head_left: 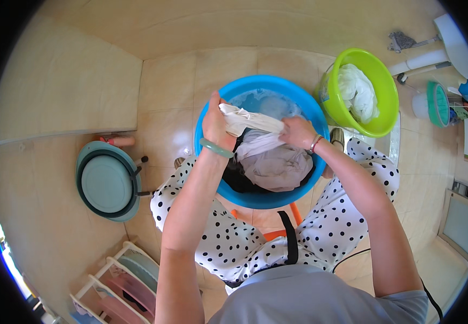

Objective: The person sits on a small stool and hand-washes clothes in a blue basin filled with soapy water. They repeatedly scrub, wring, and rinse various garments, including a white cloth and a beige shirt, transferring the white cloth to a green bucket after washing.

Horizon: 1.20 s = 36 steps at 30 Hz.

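Over a round blue basin (228,197) between my knees, both my hands hold up a stretch of wet white cloth (251,120). At its left end my left hand (216,123), a green bangle on the wrist, is closed around the fabric. Toward the right side of the basin, my right hand (297,132) grips the other end, fingers wrapped over it. Below the stretch lies a heap of pale greyish garments (277,170), with black cloth (239,178) under it. Sudsy water (269,101) shows at the far side of the basin.
A lime-green bucket (388,102) with white cloth (357,92) in it stands at the far right. Teal folding basins (107,183) lean by the left wall. A white rack (96,283) holds more basins at lower left. A sink pipe (425,60) runs at the upper right.
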Each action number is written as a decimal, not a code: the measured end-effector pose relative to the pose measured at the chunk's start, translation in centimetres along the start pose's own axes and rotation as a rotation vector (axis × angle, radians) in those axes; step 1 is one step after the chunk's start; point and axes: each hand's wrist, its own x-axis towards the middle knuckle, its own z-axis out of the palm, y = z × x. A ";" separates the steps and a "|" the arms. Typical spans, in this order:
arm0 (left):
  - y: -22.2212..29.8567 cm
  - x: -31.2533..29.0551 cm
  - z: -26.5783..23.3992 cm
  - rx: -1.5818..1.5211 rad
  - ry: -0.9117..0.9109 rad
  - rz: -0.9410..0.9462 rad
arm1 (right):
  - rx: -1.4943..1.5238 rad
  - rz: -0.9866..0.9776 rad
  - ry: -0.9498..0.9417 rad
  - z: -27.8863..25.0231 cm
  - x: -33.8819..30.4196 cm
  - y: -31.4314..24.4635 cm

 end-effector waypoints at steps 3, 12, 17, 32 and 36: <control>-0.8 2.0 -2.1 0.301 0.093 0.159 | 0.293 0.073 0.175 0.9 0.5 2.9; -7.2 5.6 -10.6 1.158 -0.355 -0.102 | 1.184 0.166 0.020 -1.6 -1.2 -1.6; -13.1 8.0 -10.3 1.781 -0.350 0.216 | 1.494 0.061 -0.135 -1.3 1.5 -3.5; -16.2 17.3 -15.5 0.141 0.151 -0.119 | 0.206 0.154 0.206 16.8 16.1 6.2; -16.8 18.8 -15.5 0.139 0.203 -0.274 | -0.073 0.153 -0.015 18.9 17.5 9.1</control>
